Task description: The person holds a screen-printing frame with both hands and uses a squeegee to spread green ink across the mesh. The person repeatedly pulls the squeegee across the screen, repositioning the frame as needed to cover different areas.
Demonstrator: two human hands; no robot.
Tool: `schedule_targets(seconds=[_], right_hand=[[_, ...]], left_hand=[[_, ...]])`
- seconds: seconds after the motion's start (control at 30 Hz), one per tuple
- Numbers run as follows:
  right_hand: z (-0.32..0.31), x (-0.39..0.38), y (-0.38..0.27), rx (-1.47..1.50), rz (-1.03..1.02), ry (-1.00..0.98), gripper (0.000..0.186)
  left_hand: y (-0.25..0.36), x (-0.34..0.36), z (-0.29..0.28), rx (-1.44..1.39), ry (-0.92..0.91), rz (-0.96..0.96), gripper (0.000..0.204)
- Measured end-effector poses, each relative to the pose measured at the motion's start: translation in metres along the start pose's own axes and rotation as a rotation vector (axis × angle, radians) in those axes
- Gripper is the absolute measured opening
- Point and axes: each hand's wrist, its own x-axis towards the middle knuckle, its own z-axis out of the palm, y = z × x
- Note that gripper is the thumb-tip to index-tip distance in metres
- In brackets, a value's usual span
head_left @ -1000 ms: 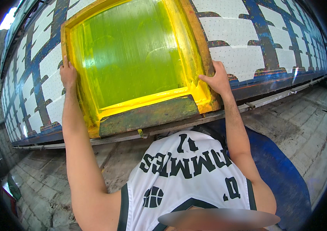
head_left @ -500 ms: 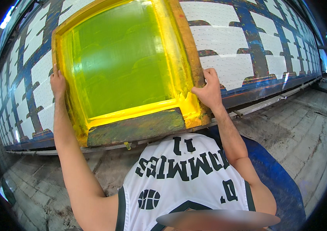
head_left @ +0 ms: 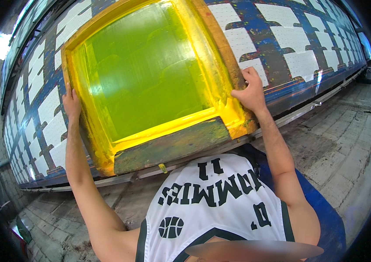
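A wooden screen-printing frame (head_left: 220, 37) lies over the long table, tilted in the picture. Inside it is a translucent green mesh (head_left: 146, 74), bordered by bright yellow ink. Along its near edge runs a dark, ink-stained strip (head_left: 172, 146). My left hand (head_left: 72, 104) grips the left side bar, fingers along its outer edge. On the right side bar, near the near corner, my right hand (head_left: 251, 91) is closed with the thumb on top. White perforated sheets show faintly through the mesh; whether the frame touches them, I cannot tell.
The table carries rows of white cut sheets (head_left: 301, 65) on a blue, ink-spotted surface (head_left: 272, 48). A metal rail (head_left: 292, 114) follows its near edge, with a small yellow-stained clip (head_left: 162, 168) below the frame. Grey concrete floor (head_left: 334, 144) lies alongside.
The frame has shifted right along the table with both hands on it, covering more of the white sheets on its right. The view has turned slightly.
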Motion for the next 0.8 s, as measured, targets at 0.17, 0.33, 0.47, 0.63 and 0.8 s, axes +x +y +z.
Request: schedule_targets(seconds=[0.17,0.33,0.47,0.63,0.8], right_hand=[[-0.078,0.018,0.107,-0.038,0.062,-0.035,0.049],[-0.132,0.030,0.201,-0.018,0.058,-0.023,0.051],[-0.167,0.031,0.247,0.011,0.077,-0.038,0.054],[-0.185,0.025,0.263,0.037,0.077,-0.079,0.052],[-0.185,0.018,0.266,0.029,0.084,-0.084,0.054]], left_hand=[[0.130,-0.006,0.024,0.011,0.071,0.059,0.051],[0.239,-0.027,0.042,0.039,0.080,0.029,0.053],[0.301,-0.044,0.048,0.037,0.058,-0.043,0.052],[0.330,-0.047,0.044,0.058,0.048,-0.035,0.053],[0.328,-0.046,0.043,0.068,0.029,-0.039,0.053]])
